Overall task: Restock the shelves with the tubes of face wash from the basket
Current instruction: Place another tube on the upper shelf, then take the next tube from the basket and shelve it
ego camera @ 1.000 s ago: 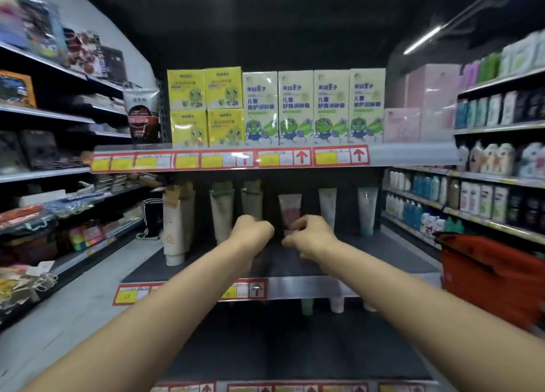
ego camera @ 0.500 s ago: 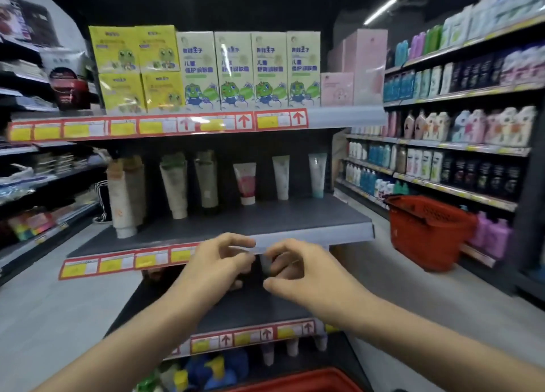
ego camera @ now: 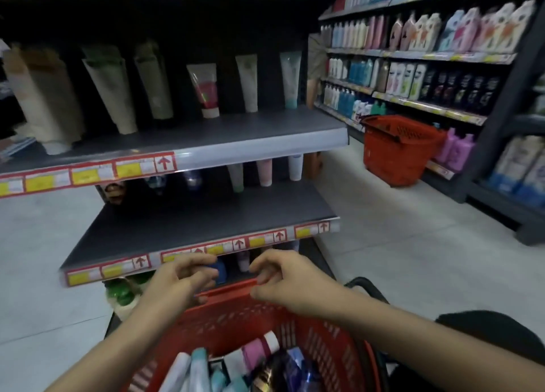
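A red basket [ego camera: 236, 318] sits right below me, with several tubes of face wash [ego camera: 200, 368] lying in it, white, teal and pink. My left hand [ego camera: 182, 276] and my right hand [ego camera: 283, 276] hover side by side over the basket's far rim, fingers loosely curled and holding nothing. Whether they touch the rim is unclear. Above, the upper dark shelf [ego camera: 206, 144] carries a spaced row of upright tubes, among them a pink one [ego camera: 206, 88]. The middle shelf [ego camera: 191, 223] has a few tubes [ego camera: 265, 172] at its back.
A second red basket [ego camera: 398, 147] stands on the floor to the right, against the side aisle shelves [ego camera: 413, 76] full of bottles. Green bottles [ego camera: 121, 294] sit on the lowest level under the middle shelf. Pale floor tiles lie on both sides of the shelving unit.
The view has tilted down and both hands have dropped from the upper shelf's height to the near basket's rim. The basket of tubes has come into view.
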`<state>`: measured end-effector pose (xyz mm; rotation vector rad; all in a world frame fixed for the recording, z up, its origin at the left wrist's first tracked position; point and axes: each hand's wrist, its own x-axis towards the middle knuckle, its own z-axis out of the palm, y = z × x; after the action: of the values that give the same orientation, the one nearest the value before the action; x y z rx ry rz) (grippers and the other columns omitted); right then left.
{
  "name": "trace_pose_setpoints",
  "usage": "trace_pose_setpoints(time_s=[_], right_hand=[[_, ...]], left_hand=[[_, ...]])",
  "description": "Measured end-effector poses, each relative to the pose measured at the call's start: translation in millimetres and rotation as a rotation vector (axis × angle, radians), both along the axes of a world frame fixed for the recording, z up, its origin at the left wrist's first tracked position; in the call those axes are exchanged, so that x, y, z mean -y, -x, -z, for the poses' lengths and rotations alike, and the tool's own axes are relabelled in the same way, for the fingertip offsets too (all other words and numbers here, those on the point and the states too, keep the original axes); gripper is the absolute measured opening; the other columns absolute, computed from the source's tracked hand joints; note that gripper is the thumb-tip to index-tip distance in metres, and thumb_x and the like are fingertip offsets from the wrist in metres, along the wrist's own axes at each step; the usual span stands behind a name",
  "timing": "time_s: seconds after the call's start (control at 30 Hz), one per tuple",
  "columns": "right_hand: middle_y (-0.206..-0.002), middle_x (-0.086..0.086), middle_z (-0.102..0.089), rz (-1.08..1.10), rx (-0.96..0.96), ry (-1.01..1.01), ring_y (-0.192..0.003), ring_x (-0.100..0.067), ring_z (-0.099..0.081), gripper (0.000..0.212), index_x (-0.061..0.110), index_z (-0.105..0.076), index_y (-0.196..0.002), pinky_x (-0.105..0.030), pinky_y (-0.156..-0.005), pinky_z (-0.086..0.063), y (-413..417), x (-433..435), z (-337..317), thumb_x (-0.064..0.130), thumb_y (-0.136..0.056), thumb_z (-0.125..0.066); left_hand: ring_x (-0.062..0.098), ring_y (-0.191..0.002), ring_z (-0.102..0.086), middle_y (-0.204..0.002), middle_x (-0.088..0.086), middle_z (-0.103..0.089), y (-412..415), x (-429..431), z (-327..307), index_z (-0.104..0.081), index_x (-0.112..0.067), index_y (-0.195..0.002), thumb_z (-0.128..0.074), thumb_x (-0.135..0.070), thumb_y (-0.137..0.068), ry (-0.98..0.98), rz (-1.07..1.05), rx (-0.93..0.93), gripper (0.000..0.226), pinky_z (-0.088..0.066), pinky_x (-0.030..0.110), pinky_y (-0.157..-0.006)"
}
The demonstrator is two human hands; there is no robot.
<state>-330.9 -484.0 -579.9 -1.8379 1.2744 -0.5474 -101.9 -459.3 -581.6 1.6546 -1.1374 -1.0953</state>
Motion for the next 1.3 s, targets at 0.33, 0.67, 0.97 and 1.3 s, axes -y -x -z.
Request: trace_pose_setpoints(time_s=[0.33,0.67,0.97,1.3], right_hand=[[-0.101,0.004,-0.073,-0.059,-0.106,-0.167,-0.090,-0.010,-0.071,0.032,0.024,-0.072,-0.114,-0.027,-0.081,-0.059,-4.5,-3.6,61.5,0.028,-0.084,-0.083],[-0.095,0.004,-0.075,-0.097,-0.157,-0.257,-0.087,-0.015,-0.074,0.033,0.022,-0.069,-0.116,-0.029,-0.079,-0.061,5.6,-12.0,77.4,0.026,-0.086,-0.082],[-0.090,0.005,-0.075,-0.150,-0.239,-0.290,-0.081,-0.015,-0.072,0.029,0.026,-0.071,-0.108,-0.037,-0.079,-0.060,4.4,-30.3,99.3,0.029,-0.081,-0.083],[-0.092,0.008,-0.067,-0.204,-0.324,-0.292,-0.081,-0.010,-0.064,0.033,0.025,-0.069,-0.114,-0.035,-0.081,-0.057,1.2,-41.9,121.3,0.024,-0.083,-0.081]], left_hand=[[0.032,-0.102,-0.077,-0.101,0.008,-0.082,-8.1,-15.8,74.8,-0.077,-0.015,-0.110,-0.071,-0.003,-0.096,-0.181,-0.046,-0.027,0.020,-0.060,0.052,-0.094],[0.021,-0.101,-0.077,-0.103,0.006,-0.081,-9.5,-26.3,99.6,-0.076,-0.017,-0.115,-0.063,-0.004,-0.100,-0.260,-0.008,-0.027,0.024,-0.062,0.040,-0.089],[0.022,-0.102,-0.077,-0.108,0.010,-0.080,-4.4,-29.8,108.4,-0.074,-0.013,-0.118,-0.059,-0.004,-0.100,-0.308,-0.031,-0.020,0.024,-0.063,0.040,-0.088],[0.026,-0.089,-0.066,-0.101,0.009,-0.073,-25.2,-36.9,168.0,-0.071,-0.019,-0.116,-0.066,-0.014,-0.097,-0.416,0.124,0.273,0.021,-0.051,0.038,-0.078]])
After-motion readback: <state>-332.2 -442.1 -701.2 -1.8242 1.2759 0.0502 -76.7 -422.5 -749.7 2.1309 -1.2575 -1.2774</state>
